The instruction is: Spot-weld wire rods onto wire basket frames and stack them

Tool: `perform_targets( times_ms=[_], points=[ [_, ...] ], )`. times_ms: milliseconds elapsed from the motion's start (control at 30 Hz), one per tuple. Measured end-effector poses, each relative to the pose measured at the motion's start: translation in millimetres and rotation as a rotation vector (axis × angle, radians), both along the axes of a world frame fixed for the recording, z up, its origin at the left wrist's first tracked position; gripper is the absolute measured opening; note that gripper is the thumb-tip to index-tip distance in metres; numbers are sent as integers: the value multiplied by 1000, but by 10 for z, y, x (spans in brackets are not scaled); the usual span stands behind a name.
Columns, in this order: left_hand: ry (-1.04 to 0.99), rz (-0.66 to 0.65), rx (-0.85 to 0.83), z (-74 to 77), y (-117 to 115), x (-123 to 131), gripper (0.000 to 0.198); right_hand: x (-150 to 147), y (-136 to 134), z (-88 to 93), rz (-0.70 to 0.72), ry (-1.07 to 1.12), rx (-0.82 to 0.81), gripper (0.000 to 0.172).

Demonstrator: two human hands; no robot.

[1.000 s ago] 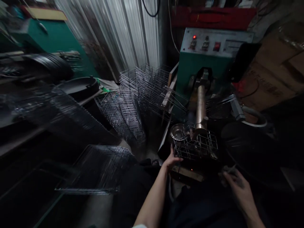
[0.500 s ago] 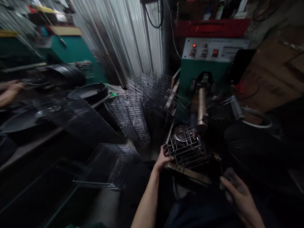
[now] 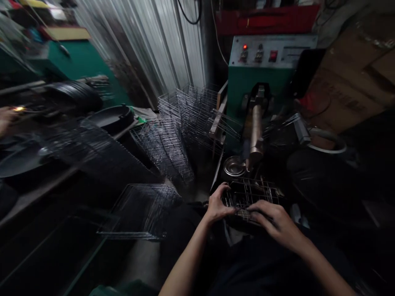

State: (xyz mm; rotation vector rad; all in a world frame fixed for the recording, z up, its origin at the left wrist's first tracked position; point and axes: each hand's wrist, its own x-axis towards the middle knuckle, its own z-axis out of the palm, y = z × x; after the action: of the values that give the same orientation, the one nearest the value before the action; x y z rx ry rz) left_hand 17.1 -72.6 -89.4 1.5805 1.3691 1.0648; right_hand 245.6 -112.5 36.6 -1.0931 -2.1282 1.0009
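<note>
A small wire basket [image 3: 250, 192] lies in front of me, below the brass-coloured electrode arm [image 3: 256, 135] of a green welding machine [image 3: 262, 78]. My left hand [image 3: 218, 205] grips the basket's left edge, fingers curled round the wires. My right hand [image 3: 275, 223] lies over its near right side, fingers bent onto the wires. A round metal dish [image 3: 233, 166] sits just behind the basket, beside the electrode tip.
Stacks of wire racks [image 3: 182, 127] lean against the corrugated wall. More wire frames [image 3: 143, 209] lie low at the left. Black round pans [image 3: 109, 117] rest on a bench at the left, where another person's hand [image 3: 6, 119] shows. Cardboard boxes [image 3: 354, 82] stand at the right.
The wire basket has come down and toward me, away from the electrode tip. My right hand moved up from the lower right onto the basket. My left hand stayed on its left edge.
</note>
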Motion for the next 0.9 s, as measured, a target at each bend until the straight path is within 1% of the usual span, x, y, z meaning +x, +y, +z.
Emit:
perform_targets(
  times_ms=[100,167,200,300,367,500,633,767,900],
  points=[
    [50,-83,109,73,30,147,76,-31,124,-187,35,-149,245,21],
    [70,-114,138,106,37,211,77,-16,171,-317,36,-243,379,21],
    [70,-118,144,113,42,238,77,-2,182,-374,36,-293,435,24],
    [40,-101,160,101,65,311,74,55,172,-506,29,-426,582,40],
    [15,-100,165,85,81,353,72,98,149,-564,22,-463,653,47],
    [-9,-125,152,86,97,426,74,166,130,-628,-1,-409,678,50],
    [-42,-97,157,88,126,500,73,191,179,-647,-22,-364,651,52],
    [-151,-71,137,27,222,578,71,191,288,-625,-33,-375,653,55],
    [-222,-75,126,-38,349,636,68,188,403,-592,-37,-416,677,51]
  ],
)
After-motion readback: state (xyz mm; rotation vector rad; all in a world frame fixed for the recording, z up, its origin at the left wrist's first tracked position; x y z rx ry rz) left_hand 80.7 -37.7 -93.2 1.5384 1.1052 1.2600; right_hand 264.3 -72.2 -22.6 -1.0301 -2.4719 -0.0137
